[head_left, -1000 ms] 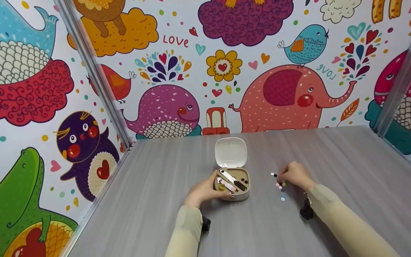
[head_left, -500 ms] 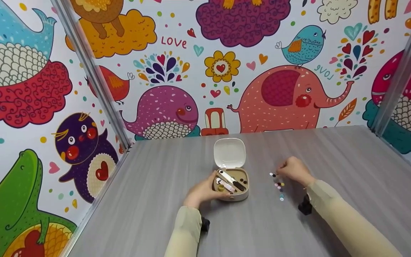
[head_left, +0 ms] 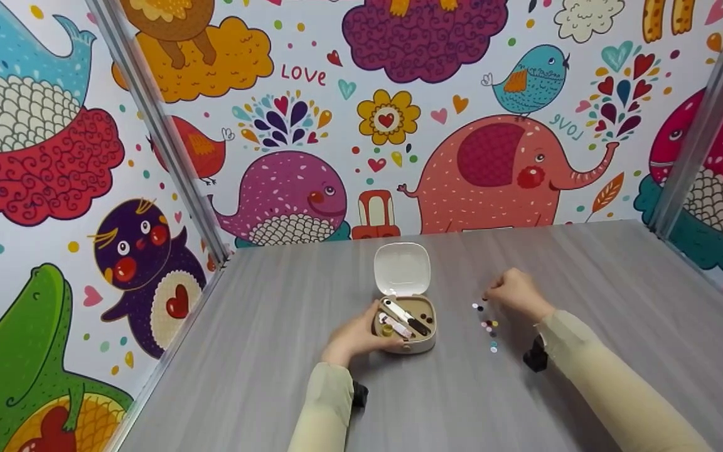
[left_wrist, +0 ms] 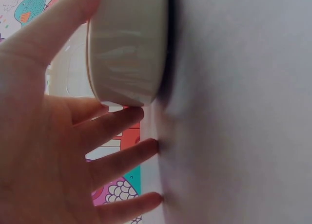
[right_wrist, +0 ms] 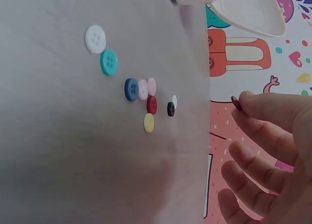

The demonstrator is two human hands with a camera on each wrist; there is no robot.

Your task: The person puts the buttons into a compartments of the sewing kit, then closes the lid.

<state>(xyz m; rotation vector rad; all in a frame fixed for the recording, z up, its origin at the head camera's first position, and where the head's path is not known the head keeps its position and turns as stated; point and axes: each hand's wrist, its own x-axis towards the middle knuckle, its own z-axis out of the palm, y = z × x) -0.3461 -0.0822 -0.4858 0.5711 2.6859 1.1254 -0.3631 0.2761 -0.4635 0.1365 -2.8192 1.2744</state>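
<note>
My left hand (head_left: pixel 354 336) grips the left side of a small cream box (head_left: pixel 421 346), thumb at the front and fingers at the back corner. Its white lid (head_left: pixel 402 269) stands raised. Inside lie a white-and-black tool (head_left: pixel 407 316), a pinkish tool, a small gold-coloured ring-like piece and a few dark buttons (head_left: pixel 426 319). My right hand (head_left: pixel 520 294) pinches a dark red button (right_wrist: pixel 236 103) between thumb and index finger, above the table; the other fingers are spread. Nearby on the table lie loose buttons: teal (right_wrist: pixel 109 62), blue (right_wrist: pixel 131 89), red (right_wrist: pixel 152 105), yellow (right_wrist: pixel 148 122), black (right_wrist: pixel 170 109), white and pink.
The grey wood-patterned table (head_left: pixel 273 295) runs back to a wall (head_left: pixel 393 176) printed with cartoon animals. Metal posts (head_left: pixel 167 132) mark the corners on both sides. The loose buttons form a rough line between the box and my right hand.
My right hand has lifted from the buttons and moved slightly back and left, a dark red button now in its fingertips. The left hand keeps hold of the box.
</note>
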